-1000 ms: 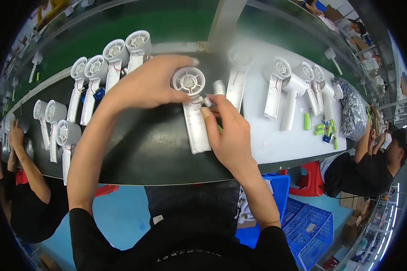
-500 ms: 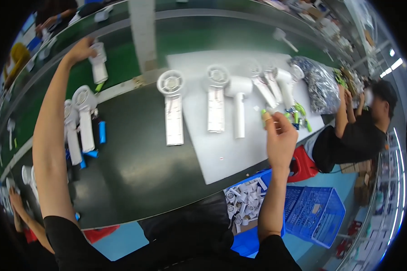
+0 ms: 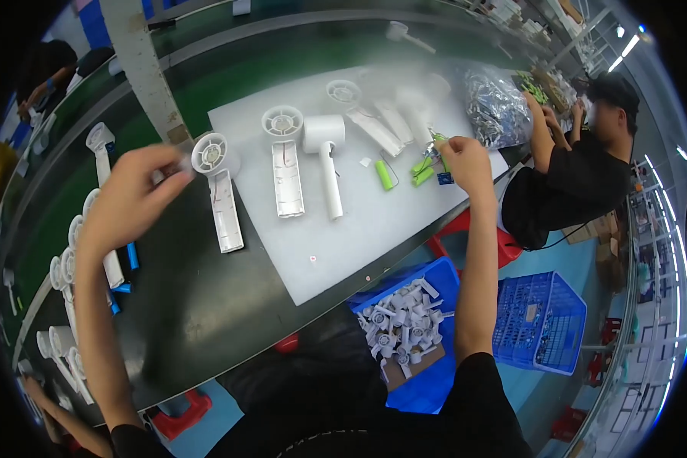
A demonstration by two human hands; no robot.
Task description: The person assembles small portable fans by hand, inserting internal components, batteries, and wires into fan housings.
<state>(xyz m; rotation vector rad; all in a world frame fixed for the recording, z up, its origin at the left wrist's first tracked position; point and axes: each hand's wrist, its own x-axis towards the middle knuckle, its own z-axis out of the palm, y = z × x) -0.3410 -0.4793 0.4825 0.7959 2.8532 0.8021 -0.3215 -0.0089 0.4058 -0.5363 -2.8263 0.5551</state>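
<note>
My left hand is slightly blurred, its thumb and forefinger a little apart beside the round grille of a white handheld fan. That fan lies with its hollow handle open, showing thin wires. My right hand is pinched at the wires among the green batteries; its fingertips partly hide what they grip. Just below the fingers is a small blue circuit board. A separate green battery lies to the left. Another opened fan and a closed-handled fan lie between my hands.
A white foam sheet covers part of the dark table. More fans and blue batteries line the left. A silvery plastic bag sits far right near a co-worker. Below are a blue bin of white parts and a blue crate.
My left hand has left a fan on the green belt and come back to the nearer fan. My right hand has shifted from the single green battery to the cluster. The view has turned right.
</note>
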